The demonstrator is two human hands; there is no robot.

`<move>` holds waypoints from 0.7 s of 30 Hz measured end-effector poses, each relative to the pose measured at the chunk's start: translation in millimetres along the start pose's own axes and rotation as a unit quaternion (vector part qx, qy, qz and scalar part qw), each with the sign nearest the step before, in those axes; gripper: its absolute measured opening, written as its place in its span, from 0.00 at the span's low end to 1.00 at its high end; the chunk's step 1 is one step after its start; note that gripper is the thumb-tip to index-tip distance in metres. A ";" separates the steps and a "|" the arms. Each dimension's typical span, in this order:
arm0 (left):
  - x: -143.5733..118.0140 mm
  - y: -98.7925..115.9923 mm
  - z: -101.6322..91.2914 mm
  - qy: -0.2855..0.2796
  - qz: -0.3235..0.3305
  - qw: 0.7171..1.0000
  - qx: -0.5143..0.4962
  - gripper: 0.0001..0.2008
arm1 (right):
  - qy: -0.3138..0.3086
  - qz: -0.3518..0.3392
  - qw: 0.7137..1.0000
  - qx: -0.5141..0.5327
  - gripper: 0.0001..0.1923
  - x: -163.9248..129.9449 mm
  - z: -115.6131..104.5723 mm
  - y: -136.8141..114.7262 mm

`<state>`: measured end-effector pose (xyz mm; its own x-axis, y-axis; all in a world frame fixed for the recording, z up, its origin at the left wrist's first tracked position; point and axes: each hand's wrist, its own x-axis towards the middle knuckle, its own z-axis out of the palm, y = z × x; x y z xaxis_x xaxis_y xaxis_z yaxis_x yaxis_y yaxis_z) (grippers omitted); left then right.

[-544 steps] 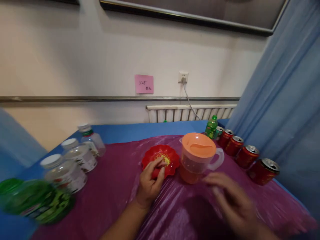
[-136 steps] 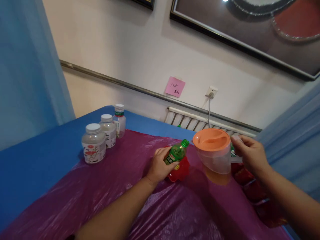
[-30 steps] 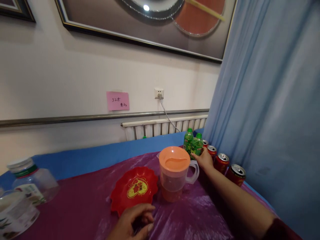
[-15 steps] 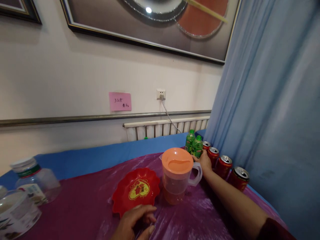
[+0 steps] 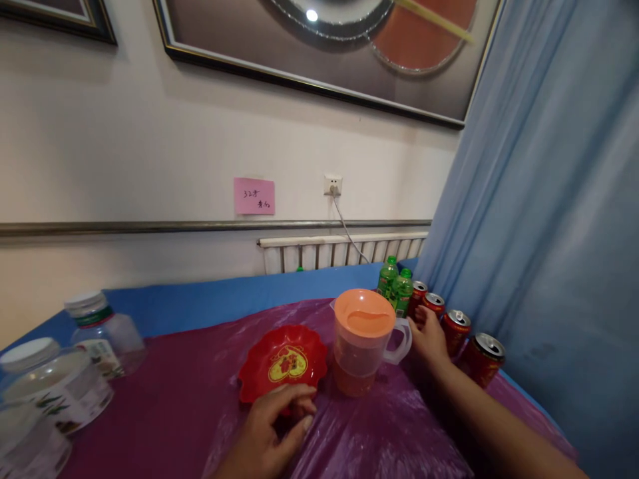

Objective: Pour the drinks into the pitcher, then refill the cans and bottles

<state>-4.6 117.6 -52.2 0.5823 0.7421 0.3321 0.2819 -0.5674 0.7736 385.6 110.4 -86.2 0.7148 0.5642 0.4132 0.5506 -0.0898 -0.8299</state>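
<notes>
My left hand hovers at the near edge of a red scalloped plate with a yellow design. Its fingers are loosely curved, the thumb is apart, and nothing is in it. Right of the plate stands a clear plastic pitcher with an orange lid and some orange-tinted liquid low inside. My right hand is between the pitcher's handle and a row of red drink cans, its fingers apart and apparently holding nothing. Two green bottles with green caps stand just beyond it.
Several clear jars with white lids stand on the left side. A purple plastic sheet covers the blue table. A blue curtain hangs at the right; a radiator and a plugged-in cord are behind.
My right hand has drawn back from the green bottles toward me, beside the pitcher's handle. The left hand stays near the plate. The view has shifted a little left, showing more of the jars.
</notes>
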 end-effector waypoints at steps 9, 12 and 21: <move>2.8 17.4 -6.2 0.170 0.084 0.982 -0.007 0.12 | -0.164 -0.309 0.929 0.116 0.20 -170.6 -60.1 -42.2; 0.3 25.2 -10.0 0.217 0.101 0.970 -0.031 0.11 | -0.339 -0.378 0.848 0.149 0.30 -204.9 -36.7 -89.8; 2.0 42.9 -41.7 0.441 0.084 0.884 -0.134 0.11 | -0.590 -0.481 0.648 0.032 0.29 -259.2 33.8 -173.9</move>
<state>-23.2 109.7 4.1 -0.2549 0.7116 0.6547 -0.0111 -0.6791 0.7339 90.0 7.5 -61.7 -0.7937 0.5718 0.2075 0.4511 0.7822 -0.4297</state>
